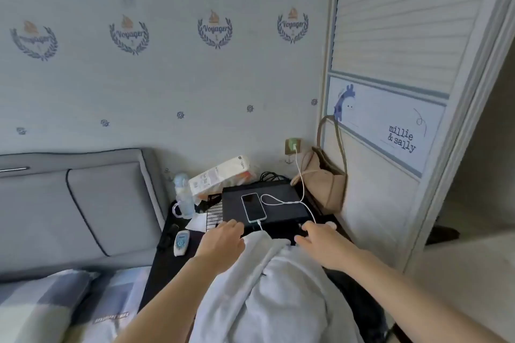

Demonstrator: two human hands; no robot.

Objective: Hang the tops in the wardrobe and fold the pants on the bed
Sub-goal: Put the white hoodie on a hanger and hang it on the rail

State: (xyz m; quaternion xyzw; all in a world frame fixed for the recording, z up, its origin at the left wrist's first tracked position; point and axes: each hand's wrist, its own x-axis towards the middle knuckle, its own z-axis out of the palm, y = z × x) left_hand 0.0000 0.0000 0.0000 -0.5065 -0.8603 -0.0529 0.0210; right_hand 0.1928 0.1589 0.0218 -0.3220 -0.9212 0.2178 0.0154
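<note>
The white garment (267, 281) hangs bunched between our arms over the bedside table; our left hand (223, 242) and right hand (320, 242) seem to pinch its top edge, spreading it for hanging.

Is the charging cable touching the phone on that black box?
Touching. The head view shows the white cable plugged into the bottom end of the phone, which lies on the black box.
</note>
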